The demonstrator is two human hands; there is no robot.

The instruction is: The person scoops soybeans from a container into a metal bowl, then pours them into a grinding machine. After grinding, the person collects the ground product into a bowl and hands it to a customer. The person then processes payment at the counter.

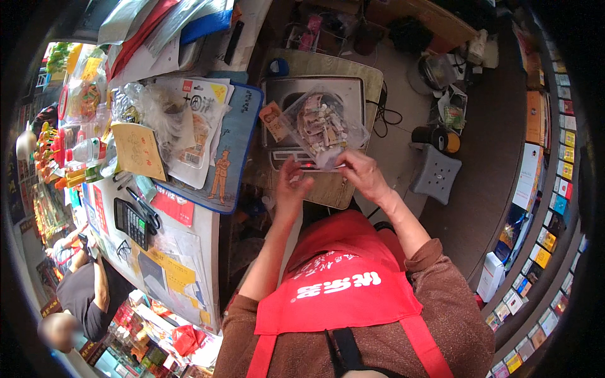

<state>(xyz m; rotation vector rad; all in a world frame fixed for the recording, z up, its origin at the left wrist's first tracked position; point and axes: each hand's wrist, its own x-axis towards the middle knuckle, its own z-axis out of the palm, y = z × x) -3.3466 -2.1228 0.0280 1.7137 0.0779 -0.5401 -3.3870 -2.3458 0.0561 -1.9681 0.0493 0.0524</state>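
Note:
A clear plastic bag [326, 125] filled with small pale and brownish pieces lies on the metal pan of a weighing scale [352, 87]. My right hand [364, 175] pinches the bag's near edge between thumb and fingers. To its left, my left hand [293, 186] is raised near the scale's lit display, fingers apart and holding nothing that I can see. A small orange printed slip [272, 121], possibly a banknote, rests at the pan's left side, partly touching the bag. The scale stands on a wooden-topped table [373, 75].
On the left counter lie a blue mat [246, 113], printed packages, a calculator [130, 223], scissors [144, 208] and glasses [124, 249]. A grey stool [435, 174] stands right of the table, near a black cable [390, 115]. Other people are beyond the counter.

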